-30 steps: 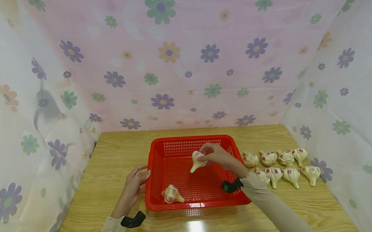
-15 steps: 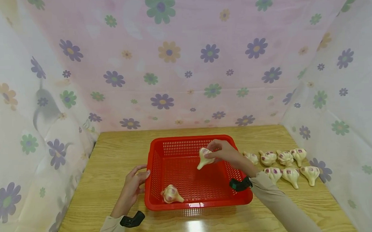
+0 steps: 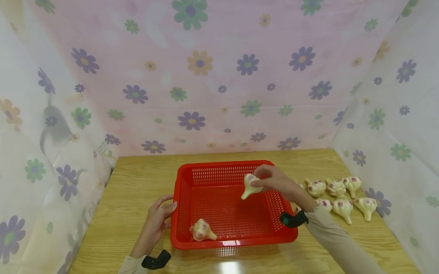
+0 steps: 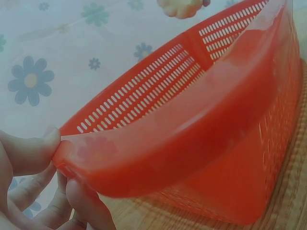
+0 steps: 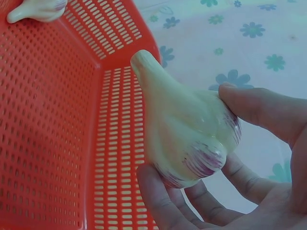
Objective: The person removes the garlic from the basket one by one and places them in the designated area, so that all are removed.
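In the head view, a red plastic basket (image 3: 222, 210) with slotted walls stands on the table. My left hand (image 3: 157, 219) holds its left rim; the left wrist view shows the thumb (image 4: 33, 152) on top and fingers underneath. Over the right half of the basket, my right hand (image 3: 276, 182) grips a garlic bulb (image 3: 250, 186) by its rounded end, its stem pointing down and left. Up close in the right wrist view, thumb and fingers surround this white, purple-streaked bulb (image 5: 192, 132). A second garlic bulb (image 3: 202, 230) lies in the basket's front left corner.
Several more garlic bulbs (image 3: 342, 209) lie in two rows on the wooden table (image 3: 133, 177) right of the basket, some hidden behind the right forearm. Flower-printed cloth (image 3: 216, 71) encloses the back and both sides.
My right hand has moved to the right across the basket with the garlic bulb, its forearm now covering more of the rows. The left hand and the basket stay in place.
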The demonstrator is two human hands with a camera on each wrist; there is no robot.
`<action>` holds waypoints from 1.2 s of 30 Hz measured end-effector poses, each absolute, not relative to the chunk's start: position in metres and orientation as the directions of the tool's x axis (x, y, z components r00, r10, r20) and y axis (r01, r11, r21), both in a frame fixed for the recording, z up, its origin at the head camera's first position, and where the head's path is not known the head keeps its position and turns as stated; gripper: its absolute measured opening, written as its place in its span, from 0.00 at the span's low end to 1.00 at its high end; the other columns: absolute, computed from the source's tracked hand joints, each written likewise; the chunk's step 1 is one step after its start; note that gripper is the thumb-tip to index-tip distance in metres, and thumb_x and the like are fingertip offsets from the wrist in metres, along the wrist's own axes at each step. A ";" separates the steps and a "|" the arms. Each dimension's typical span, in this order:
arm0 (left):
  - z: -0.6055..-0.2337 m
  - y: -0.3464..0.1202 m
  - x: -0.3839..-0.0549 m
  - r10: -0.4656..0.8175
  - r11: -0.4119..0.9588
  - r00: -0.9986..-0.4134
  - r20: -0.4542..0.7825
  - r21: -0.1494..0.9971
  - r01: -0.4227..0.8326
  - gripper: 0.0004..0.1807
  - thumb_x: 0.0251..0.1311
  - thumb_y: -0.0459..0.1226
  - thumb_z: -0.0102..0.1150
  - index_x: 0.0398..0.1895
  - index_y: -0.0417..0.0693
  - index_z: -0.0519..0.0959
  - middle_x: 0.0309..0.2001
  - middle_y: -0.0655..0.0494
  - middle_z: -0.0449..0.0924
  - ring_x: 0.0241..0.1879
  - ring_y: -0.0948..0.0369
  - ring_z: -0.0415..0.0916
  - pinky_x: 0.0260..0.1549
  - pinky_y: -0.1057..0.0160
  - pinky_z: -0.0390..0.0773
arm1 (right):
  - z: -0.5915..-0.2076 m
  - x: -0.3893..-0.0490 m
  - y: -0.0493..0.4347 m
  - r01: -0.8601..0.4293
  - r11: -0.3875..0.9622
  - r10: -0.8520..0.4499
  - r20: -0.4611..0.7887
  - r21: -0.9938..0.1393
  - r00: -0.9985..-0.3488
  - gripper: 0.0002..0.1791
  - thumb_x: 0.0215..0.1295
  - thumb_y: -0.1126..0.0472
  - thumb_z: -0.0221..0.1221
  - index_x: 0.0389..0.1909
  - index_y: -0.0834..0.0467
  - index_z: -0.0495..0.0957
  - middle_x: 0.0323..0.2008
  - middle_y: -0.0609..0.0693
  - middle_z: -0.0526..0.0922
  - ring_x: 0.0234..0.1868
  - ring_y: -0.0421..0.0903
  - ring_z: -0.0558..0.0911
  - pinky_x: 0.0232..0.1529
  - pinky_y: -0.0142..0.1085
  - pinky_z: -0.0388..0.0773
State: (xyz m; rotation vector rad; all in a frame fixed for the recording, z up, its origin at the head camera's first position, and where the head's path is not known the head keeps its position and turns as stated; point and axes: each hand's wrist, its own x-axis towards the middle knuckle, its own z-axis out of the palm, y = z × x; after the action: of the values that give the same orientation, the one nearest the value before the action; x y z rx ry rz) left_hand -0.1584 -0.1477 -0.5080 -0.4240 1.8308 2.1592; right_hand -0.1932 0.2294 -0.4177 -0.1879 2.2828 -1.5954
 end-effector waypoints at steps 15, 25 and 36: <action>-0.509 -0.148 -0.160 0.025 -0.159 -0.921 -0.389 0.908 -0.388 0.24 0.59 0.39 0.62 0.59 0.46 0.70 0.41 0.47 0.79 0.37 0.54 0.79 0.28 0.55 0.80 | -0.417 -0.189 0.255 0.063 0.350 -0.297 -0.174 -0.934 -0.939 0.20 0.60 0.58 0.64 0.46 0.67 0.70 0.50 0.63 0.71 0.43 0.53 0.75 0.39 0.46 0.79; -0.511 -0.147 -0.160 0.037 -0.175 -0.922 -0.386 0.906 -0.387 0.25 0.59 0.39 0.62 0.59 0.45 0.69 0.45 0.45 0.79 0.40 0.53 0.79 0.31 0.52 0.81 | -0.414 -0.186 0.271 0.082 0.366 -0.287 -0.197 -0.927 -0.937 0.22 0.61 0.57 0.63 0.47 0.67 0.69 0.51 0.64 0.70 0.48 0.56 0.75 0.45 0.53 0.76; -0.510 -0.148 -0.159 0.036 -0.194 -0.920 -0.391 0.900 -0.390 0.25 0.58 0.38 0.62 0.58 0.46 0.70 0.42 0.46 0.79 0.39 0.52 0.79 0.31 0.52 0.81 | -0.413 -0.182 0.297 0.075 0.407 -0.255 -0.192 -0.910 -0.948 0.26 0.63 0.56 0.62 0.55 0.67 0.67 0.52 0.64 0.69 0.50 0.57 0.75 0.43 0.44 0.79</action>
State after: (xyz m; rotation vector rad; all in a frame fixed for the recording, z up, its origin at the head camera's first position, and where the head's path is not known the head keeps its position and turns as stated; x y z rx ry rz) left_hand -0.1594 -0.1481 -0.5104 -0.4124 1.7887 2.1930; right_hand -0.1824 0.2973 -0.4128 -0.1562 2.3663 -1.5548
